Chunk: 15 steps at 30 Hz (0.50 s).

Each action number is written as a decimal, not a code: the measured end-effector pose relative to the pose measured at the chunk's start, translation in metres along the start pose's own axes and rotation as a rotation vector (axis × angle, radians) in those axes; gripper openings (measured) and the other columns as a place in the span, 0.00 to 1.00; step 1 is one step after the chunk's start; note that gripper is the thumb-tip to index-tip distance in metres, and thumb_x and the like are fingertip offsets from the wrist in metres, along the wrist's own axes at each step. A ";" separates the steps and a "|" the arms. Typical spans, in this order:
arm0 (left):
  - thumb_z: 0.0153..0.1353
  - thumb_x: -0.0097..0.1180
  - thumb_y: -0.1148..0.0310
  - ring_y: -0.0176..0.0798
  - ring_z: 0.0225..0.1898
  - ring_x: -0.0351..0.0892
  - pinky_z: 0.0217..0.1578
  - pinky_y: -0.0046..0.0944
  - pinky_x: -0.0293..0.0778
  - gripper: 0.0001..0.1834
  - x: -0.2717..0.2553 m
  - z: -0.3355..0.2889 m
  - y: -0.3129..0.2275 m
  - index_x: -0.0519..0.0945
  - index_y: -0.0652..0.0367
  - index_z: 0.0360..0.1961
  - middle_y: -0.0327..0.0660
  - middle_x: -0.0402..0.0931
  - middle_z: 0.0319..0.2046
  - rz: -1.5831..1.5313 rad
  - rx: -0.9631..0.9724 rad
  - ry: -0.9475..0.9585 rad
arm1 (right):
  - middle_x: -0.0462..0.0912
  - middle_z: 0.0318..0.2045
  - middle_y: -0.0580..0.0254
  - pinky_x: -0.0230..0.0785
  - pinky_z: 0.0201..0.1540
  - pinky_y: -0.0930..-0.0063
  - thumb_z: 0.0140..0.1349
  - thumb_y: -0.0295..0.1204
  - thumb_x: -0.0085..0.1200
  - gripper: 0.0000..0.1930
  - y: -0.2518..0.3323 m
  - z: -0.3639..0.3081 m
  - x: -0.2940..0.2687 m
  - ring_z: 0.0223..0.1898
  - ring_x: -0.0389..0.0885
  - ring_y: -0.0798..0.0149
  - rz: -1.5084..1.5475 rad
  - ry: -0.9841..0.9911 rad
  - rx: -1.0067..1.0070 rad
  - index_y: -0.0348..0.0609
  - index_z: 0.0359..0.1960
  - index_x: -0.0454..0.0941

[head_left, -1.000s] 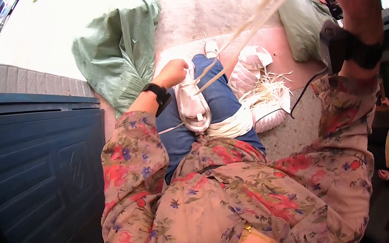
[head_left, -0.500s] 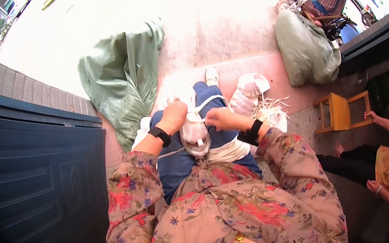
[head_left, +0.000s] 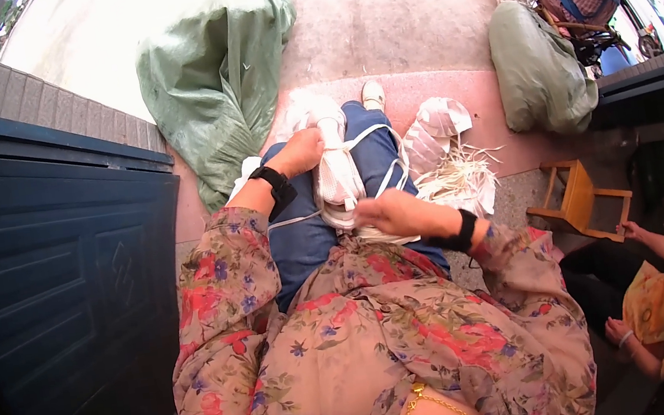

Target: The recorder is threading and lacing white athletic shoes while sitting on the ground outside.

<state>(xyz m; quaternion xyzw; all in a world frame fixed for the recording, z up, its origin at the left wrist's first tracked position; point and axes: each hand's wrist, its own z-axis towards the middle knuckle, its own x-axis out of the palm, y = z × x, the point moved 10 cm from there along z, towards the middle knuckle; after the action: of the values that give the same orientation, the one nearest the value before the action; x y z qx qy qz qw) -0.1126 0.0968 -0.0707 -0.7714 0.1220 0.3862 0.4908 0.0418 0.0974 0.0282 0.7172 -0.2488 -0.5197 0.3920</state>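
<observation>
Shoe [head_left: 339, 180] on jeans [head_left: 303, 252], left hand [head_left: 300, 152] gripping it.

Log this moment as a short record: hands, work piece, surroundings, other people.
Left hand: curled against the pale shoe; exact grip hidden
Right hand: near the shoe's lower end, blurred; grip unclear
Shoe: on the lap
White strip: looped over the right thigh
Beside the legs: pale strands, right
Beyond: green sacks, left and right
Other people: two, right; one hand at a wooden stool
</observation>
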 end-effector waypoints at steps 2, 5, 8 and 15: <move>0.54 0.46 0.69 0.57 0.34 0.74 0.36 0.45 0.69 0.11 -0.001 -0.004 -0.004 0.75 0.68 0.28 0.58 0.74 0.28 0.000 0.032 -0.027 | 0.74 0.20 0.49 0.67 0.27 0.62 0.57 0.31 0.48 0.06 0.045 -0.010 0.005 0.25 0.74 0.46 0.119 0.038 -0.136 0.42 0.30 0.73; 0.53 0.47 0.69 0.53 0.32 0.75 0.34 0.43 0.69 0.10 -0.006 -0.009 0.000 0.76 0.67 0.29 0.54 0.75 0.27 -0.062 0.005 -0.085 | 0.75 0.20 0.49 0.67 0.26 0.63 0.56 0.29 0.49 0.05 0.062 -0.011 -0.016 0.25 0.75 0.47 0.193 -0.010 -0.131 0.42 0.31 0.73; 0.53 0.49 0.70 0.47 0.29 0.76 0.33 0.40 0.70 0.09 -0.021 -0.017 0.011 0.77 0.65 0.30 0.51 0.76 0.26 -0.207 -0.049 -0.193 | 0.74 0.18 0.51 0.67 0.24 0.69 0.56 0.26 0.50 0.05 0.077 -0.016 -0.058 0.22 0.76 0.52 0.103 -0.073 -0.207 0.40 0.33 0.73; 0.50 0.50 0.70 0.48 0.31 0.77 0.34 0.40 0.71 0.09 -0.042 -0.041 0.013 0.78 0.65 0.29 0.52 0.76 0.26 -0.194 -0.160 -0.120 | 0.76 0.25 0.60 0.66 0.27 0.82 0.56 0.18 0.32 0.13 0.155 -0.049 -0.258 0.25 0.74 0.75 0.026 -0.584 -0.251 0.34 0.37 0.71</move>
<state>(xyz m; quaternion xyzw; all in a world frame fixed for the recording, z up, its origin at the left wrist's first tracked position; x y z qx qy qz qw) -0.1291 0.0473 -0.0400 -0.7918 -0.0139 0.3909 0.4692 0.0088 0.2212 0.3044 0.4803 -0.2940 -0.7251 0.3963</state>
